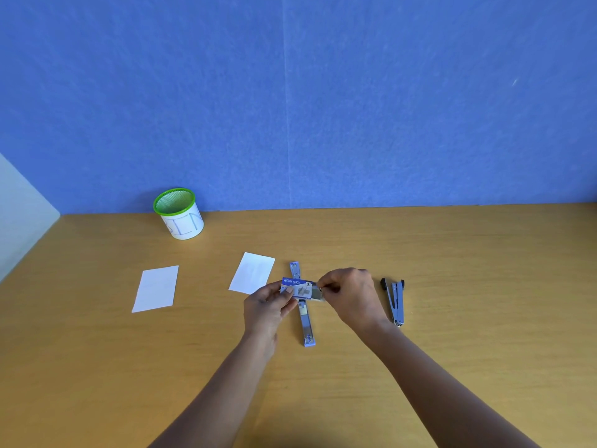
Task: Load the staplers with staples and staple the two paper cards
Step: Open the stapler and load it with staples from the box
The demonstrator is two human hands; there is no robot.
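- My left hand [268, 305] grips the blue Kangaro staple box [295, 287], thumb curled over its top. My right hand [350, 294] pinches the grey inner tray [318, 294] that pokes out of the box's right end.
- I judge the step to be drawing out a staple strip. I should keep the box level and slide the tray slowly, so nothing spills or snaps.
- The opened stapler [305, 324] lies flat on the desk [452, 253] directly under both hands.
- The second stapler [396, 302] rests just right of my right hand. The near paper card [252, 273] and the far paper card [156, 288] lie to the left.
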